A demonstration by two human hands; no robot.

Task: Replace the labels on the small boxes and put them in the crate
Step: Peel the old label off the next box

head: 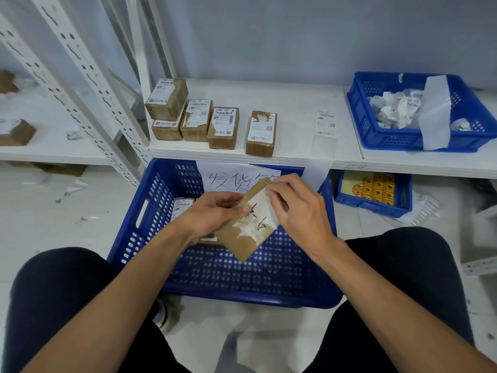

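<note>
Five labelled boxes sit on the white shelf, far left, one stacked on another. Below the shelf is the blue crate, with a handwritten paper sign on its back wall. One labelled box lies inside, left rear, partly hidden by the left hand.

The left hand's fingers curl round the left edge of the small box, thumb pressed on its top face. The box is held tilted above the crate interior, between both hands and clear of the crate floor. Its top face carries a torn label, white and ragged.

The right hand has its fingers curled and pinches the label's upper edge at the box's far corner.

A loose label lies on the shelf to the right. A smaller blue basket at far right holds crumpled paper.
</note>
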